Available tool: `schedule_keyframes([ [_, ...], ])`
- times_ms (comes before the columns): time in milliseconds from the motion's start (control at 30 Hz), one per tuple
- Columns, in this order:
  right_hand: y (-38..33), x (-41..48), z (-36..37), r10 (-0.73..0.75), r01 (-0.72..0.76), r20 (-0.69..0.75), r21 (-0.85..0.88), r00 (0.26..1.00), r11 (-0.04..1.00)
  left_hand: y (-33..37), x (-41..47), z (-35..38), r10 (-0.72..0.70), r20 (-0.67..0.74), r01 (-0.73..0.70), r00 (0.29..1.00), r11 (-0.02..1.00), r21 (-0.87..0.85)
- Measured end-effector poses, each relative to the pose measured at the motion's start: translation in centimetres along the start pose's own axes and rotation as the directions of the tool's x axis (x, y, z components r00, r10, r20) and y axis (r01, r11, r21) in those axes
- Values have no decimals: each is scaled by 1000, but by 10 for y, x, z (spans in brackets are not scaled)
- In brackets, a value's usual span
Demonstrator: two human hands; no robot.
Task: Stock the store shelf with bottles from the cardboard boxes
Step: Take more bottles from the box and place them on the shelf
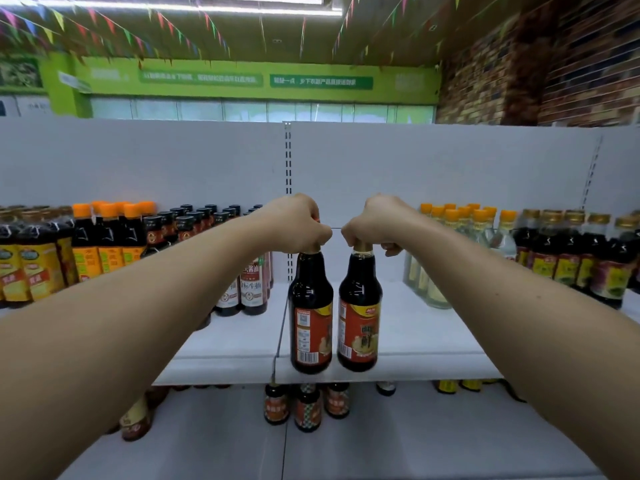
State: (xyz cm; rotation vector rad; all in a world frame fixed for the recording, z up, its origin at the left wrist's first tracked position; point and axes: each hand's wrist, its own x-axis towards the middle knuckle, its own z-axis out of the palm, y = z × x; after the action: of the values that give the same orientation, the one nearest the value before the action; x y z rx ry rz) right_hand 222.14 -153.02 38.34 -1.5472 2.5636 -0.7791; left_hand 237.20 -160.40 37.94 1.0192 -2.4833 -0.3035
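Note:
Two dark sauce bottles with red-orange labels stand side by side at the front edge of the white top shelf (pixel 415 344). My left hand (pixel 294 225) grips the cap of the left bottle (pixel 310 317). My right hand (pixel 375 223) grips the gold cap of the right bottle (pixel 359 313). Both bottles are upright and their bases look level with the shelf board. No cardboard box is in view.
Left of the pair stand red-labelled bottles (pixel 254 285), black-capped bottles (pixel 194 220) and orange-capped ones (pixel 107 237). To the right are pale bottles (pixel 450 251) and gold-capped dark bottles (pixel 568 254). Bare shelf lies behind the pair. A lower shelf holds small bottles (pixel 306 407).

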Motion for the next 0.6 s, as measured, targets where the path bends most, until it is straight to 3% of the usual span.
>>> schedule_keyframes([
  [600, 31, 76, 26, 55, -55, 2, -1, 998, 999, -18, 82, 40, -89, 67, 81, 994, 991, 108],
])
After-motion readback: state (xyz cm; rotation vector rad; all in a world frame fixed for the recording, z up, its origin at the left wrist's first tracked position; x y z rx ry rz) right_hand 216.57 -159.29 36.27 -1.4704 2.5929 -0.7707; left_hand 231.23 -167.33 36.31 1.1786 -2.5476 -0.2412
